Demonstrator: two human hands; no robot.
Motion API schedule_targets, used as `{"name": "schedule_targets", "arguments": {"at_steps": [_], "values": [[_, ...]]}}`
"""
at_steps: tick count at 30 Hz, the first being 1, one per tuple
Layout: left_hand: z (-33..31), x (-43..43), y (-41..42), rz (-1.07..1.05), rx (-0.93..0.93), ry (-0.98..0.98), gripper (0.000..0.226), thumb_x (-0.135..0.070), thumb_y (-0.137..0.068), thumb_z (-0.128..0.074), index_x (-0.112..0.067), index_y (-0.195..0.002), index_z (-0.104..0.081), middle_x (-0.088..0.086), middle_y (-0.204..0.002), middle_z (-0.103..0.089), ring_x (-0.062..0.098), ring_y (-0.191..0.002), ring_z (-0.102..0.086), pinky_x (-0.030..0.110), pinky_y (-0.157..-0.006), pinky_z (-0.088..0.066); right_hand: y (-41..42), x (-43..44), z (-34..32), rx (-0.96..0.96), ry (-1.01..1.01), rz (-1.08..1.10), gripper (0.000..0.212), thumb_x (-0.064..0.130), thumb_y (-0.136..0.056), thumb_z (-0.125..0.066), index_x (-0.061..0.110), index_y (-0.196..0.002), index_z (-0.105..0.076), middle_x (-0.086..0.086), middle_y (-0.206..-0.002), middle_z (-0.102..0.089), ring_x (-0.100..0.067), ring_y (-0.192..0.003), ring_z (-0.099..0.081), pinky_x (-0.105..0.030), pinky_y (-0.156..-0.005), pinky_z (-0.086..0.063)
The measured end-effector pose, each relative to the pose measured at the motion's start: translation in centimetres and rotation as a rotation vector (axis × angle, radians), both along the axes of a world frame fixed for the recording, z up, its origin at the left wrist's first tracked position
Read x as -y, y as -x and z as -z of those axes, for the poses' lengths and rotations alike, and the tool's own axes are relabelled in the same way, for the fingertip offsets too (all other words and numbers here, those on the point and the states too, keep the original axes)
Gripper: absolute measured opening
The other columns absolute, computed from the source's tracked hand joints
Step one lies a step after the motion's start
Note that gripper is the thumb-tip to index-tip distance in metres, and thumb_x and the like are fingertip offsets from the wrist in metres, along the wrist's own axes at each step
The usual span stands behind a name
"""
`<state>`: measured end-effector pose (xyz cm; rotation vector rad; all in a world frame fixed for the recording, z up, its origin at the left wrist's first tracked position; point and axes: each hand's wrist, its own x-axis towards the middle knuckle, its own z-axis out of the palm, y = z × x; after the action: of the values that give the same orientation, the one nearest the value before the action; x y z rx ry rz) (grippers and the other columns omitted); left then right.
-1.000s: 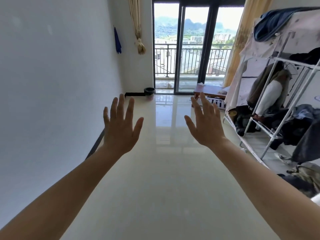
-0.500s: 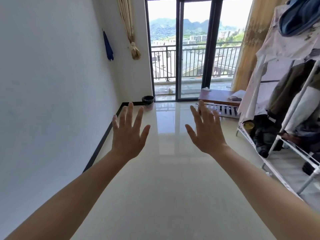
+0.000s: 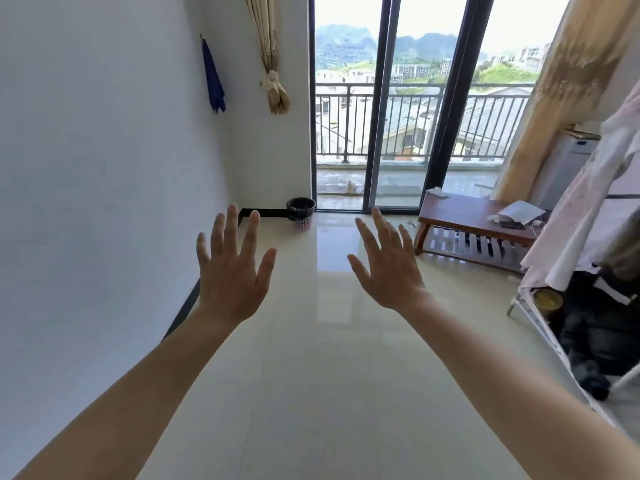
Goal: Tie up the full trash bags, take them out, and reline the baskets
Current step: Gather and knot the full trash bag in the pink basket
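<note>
Strong daylight is pouring in through the glass balcony doors (image 3: 391,133), nearly washing out the sky beyond; the glossy floor (image 3: 311,375) is throwing back a pale glare of the panes; the white wall (image 3: 104,168) is glowing evenly with a faint bluish cast. The wide lens is bowing the door frames outward and stretching everything toward the lower corners; the left hand (image 3: 232,271) and right hand (image 3: 388,268) are showing crisp, their backs lightly shaded against the light.
</note>
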<state>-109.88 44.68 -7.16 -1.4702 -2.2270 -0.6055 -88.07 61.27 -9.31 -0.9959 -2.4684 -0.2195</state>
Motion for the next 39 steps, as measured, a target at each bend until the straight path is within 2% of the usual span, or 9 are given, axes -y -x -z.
{"name": "schedule_targets", "arguments": {"at_steps": [2, 6, 16, 20, 25, 30, 34, 39], "values": [[-0.3, -5.0, 3.1, 0.004, 0.009, 0.014, 0.065, -0.051, -0.099, -0.024, -0.019, -0.156, -0.017, 0.013, -0.163, -0.005, 0.032, -0.15, -0.008, 0.061, -0.116, -0.013, 3.1, -5.2, -0.8, 0.009, 0.003, 0.018, 0.067, 0.049, -0.102, -0.038, 0.016, -0.158, -0.019, -0.016, -0.166, -0.008, -0.034, -0.149, -0.022, -0.051, -0.122, -0.008], [-1.4, -15.9, 8.3, 0.054, -0.009, 0.064, 0.065, -0.051, -0.099, -0.025, -0.018, -0.155, -0.021, 0.016, -0.162, -0.01, 0.035, -0.148, -0.015, 0.062, -0.114, -0.016, 7.6, -15.4, -1.9, -0.034, -0.02, 0.062, 0.067, 0.049, -0.102, -0.038, 0.015, -0.157, -0.021, -0.017, -0.165, -0.012, -0.035, -0.148, -0.023, -0.052, -0.121, -0.011], [4.0, -45.0, 18.1, 0.072, 0.032, 0.175, 0.065, -0.055, -0.1, -0.019, -0.025, -0.156, -0.01, 0.01, -0.164, 0.0, 0.032, -0.149, -0.008, 0.059, -0.116, -0.01, 16.5, -43.0, 3.8, -0.073, 0.07, 0.137, 0.069, 0.05, -0.1, -0.039, 0.015, -0.157, -0.021, -0.017, -0.165, -0.009, -0.035, -0.148, -0.025, -0.054, -0.121, -0.011], [3.8, -55.9, 22.9, 0.037, 0.072, 0.207, 0.065, -0.055, -0.1, -0.021, -0.027, -0.156, -0.007, 0.009, -0.164, 0.003, 0.03, -0.15, -0.006, 0.058, -0.117, -0.007, 21.7, -54.4, 3.5, -0.056, 0.105, 0.117, 0.069, 0.05, -0.101, -0.039, 0.015, -0.157, -0.02, -0.018, -0.165, -0.011, -0.035, -0.148, -0.024, -0.054, -0.121, -0.012], [2.3, -65.9, 30.5, -0.022, 0.075, 0.188, 0.068, -0.057, -0.097, -0.014, -0.024, -0.156, -0.012, 0.011, -0.164, -0.004, 0.03, -0.149, -0.011, 0.057, -0.116, -0.01, 30.4, -66.6, 1.8, -0.048, 0.13, 0.069, 0.068, 0.049, -0.101, -0.041, 0.015, -0.157, -0.021, -0.018, -0.165, -0.012, -0.034, -0.148, -0.024, -0.053, -0.121, -0.012], [4.5, -75.4, 39.8, -0.087, 0.124, 0.176, 0.067, -0.055, -0.097, -0.016, -0.022, -0.156, -0.013, 0.013, -0.163, -0.006, 0.03, -0.149, -0.011, 0.056, -0.116, -0.011, 40.1, -77.0, 4.0, 0.005, 0.125, -0.042, 0.067, 0.048, -0.1, -0.043, 0.015, -0.156, -0.027, -0.018, -0.163, -0.018, -0.034, -0.147, -0.028, -0.055, -0.12, -0.018], [7.0, -84.4, 47.9, -0.102, 0.163, 0.199, 0.066, -0.055, -0.099, -0.014, -0.023, -0.156, -0.01, 0.012, -0.164, -0.002, 0.029, -0.149, -0.009, 0.056, -0.117, -0.011, 47.9, -86.0, 6.4, 0.05, 0.142, -0.023, 0.068, 0.048, -0.1, -0.043, 0.016, -0.157, -0.025, -0.017, -0.164, -0.017, -0.033, -0.147, -0.027, -0.054, -0.12, -0.017], [6.1, -96.4, 57.2, -0.069, 0.158, 0.235, 0.075, -0.061, -0.092, -0.003, -0.022, -0.157, -0.008, 0.012, -0.163, -0.002, 0.03, -0.148, -0.012, 0.055, -0.116, -0.014, 56.5, -97.6, 5.6, 0.075, 0.165, 0.018, 0.07, 0.05, -0.1, -0.04, 0.017, -0.158, -0.019, -0.016, -0.165, -0.013, -0.034, -0.149, -0.024, -0.054, -0.122, -0.014]]}}
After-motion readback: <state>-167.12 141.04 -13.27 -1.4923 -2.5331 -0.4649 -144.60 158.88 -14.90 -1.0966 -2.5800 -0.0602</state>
